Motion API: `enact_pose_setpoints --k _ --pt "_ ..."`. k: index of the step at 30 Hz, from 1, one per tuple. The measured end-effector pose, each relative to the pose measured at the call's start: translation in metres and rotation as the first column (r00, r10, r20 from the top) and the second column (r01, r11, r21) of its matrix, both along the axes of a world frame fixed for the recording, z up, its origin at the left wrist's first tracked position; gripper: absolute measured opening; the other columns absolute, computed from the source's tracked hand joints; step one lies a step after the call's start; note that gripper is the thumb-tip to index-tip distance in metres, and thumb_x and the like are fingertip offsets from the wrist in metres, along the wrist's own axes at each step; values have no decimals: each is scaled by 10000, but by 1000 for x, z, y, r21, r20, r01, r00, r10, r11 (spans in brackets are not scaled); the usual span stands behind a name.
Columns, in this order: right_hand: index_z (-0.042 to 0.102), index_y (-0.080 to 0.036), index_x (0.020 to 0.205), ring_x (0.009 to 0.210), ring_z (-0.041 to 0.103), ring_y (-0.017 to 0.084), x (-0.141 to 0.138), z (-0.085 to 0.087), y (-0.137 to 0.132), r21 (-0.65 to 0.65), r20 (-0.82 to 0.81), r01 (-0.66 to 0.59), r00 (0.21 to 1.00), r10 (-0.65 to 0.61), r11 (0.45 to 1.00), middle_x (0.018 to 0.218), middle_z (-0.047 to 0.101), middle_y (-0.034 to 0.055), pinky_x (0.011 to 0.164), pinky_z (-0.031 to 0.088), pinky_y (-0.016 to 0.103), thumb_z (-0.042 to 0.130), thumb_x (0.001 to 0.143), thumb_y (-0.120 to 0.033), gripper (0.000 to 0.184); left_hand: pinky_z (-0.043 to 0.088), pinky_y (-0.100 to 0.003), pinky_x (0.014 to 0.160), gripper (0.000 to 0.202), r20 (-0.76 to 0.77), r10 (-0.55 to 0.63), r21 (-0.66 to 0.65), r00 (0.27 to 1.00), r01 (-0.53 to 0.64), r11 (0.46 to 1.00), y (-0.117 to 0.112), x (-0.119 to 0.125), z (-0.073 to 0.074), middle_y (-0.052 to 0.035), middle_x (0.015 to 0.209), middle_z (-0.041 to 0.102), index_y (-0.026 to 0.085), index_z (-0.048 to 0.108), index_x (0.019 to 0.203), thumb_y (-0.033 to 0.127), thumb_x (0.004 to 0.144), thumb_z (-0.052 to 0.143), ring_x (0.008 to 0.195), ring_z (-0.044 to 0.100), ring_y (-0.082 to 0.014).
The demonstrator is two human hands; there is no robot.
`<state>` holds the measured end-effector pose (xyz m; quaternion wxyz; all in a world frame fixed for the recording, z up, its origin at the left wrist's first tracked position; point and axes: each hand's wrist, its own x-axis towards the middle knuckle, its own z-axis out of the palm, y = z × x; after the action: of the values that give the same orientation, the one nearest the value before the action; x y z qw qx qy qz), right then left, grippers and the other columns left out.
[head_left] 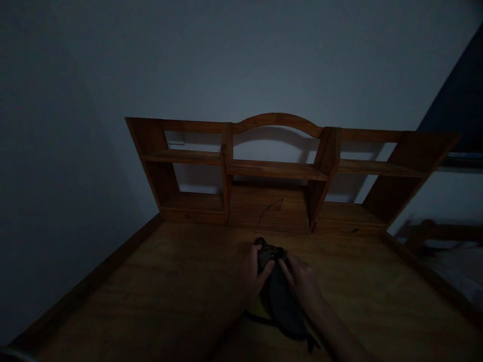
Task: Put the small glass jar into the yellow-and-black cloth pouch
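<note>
Both my hands are on a dark, soft-looking cloth item point(283, 301) at the middle of the wooden desk point(151, 291). Its kind is hard to make out in the dim light; a thin strap trails to the left and a short tail hangs at its lower right. My left hand point(252, 274) is closed on the bunched, slightly shiny upper end, thumb across the front. At the same end, my right hand point(301, 279) grips the right edge with its fingers pressed together. My palms and part of the upper end are hidden.
A wooden shelf unit point(277, 170) with several compartments stands along the desk's back edge, against a pale wall point(241, 60). A socket point(175, 138) shows behind its left part. Dark curtain-like fabric point(456, 100) hangs at the right.
</note>
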<state>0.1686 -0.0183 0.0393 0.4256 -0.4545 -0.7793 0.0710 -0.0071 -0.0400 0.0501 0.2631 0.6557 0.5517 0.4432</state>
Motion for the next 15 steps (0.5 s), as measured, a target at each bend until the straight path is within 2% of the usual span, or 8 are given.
enact_pose_setpoints --k 4,6,8,11,15 --pt "646 -184 1147 913 718 272 -13 6 -1 -213 -259 -65 966 8 975 1045 736 116 806 566 370 541 902 -333 305 488 -405 942 404 14 4 28 1000 -4 1000 3 -3 -1 -107 1160 653 196 486 1217 462 912 490 1083 632 -246" --pt "651 -184 1156 973 704 273 -19 7 2 -322 -419 -189 907 39 928 1087 731 104 843 562 376 581 868 -332 331 488 -412 946 406 -3 16 33 1000 -16 999 5 -3 -4 -109 1173 646 193 476 1224 452 912 492 1093 628 -248" --pt "669 -173 1135 1007 692 280 -21 5 6 -370 -527 -307 847 74 877 1094 733 99 877 553 387 617 826 -318 346 491 -410 948 418 -31 14 34 999 -13 999 6 -2 -7 -111 1186 639 191 464 1241 442 908 503 1108 624 -248" --pt "680 -155 1128 1032 678 294 -20 -1 10 -381 -557 -333 828 73 863 1107 730 103 915 531 411 624 792 -274 361 495 -393 955 417 -54 3 51 999 0 999 8 0 -13 -108 1197 633 193 458 1253 410 902 520 1127 619 -238" --pt "668 -144 1151 1044 670 291 -18 -4 7 -365 -468 -241 882 46 899 1122 720 118 933 511 411 558 829 -254 358 509 -371 944 421 -72 0 107 997 7 994 11 3 -20 -95 1204 635 206 473 1239 349 859 585 1119 629 -226"
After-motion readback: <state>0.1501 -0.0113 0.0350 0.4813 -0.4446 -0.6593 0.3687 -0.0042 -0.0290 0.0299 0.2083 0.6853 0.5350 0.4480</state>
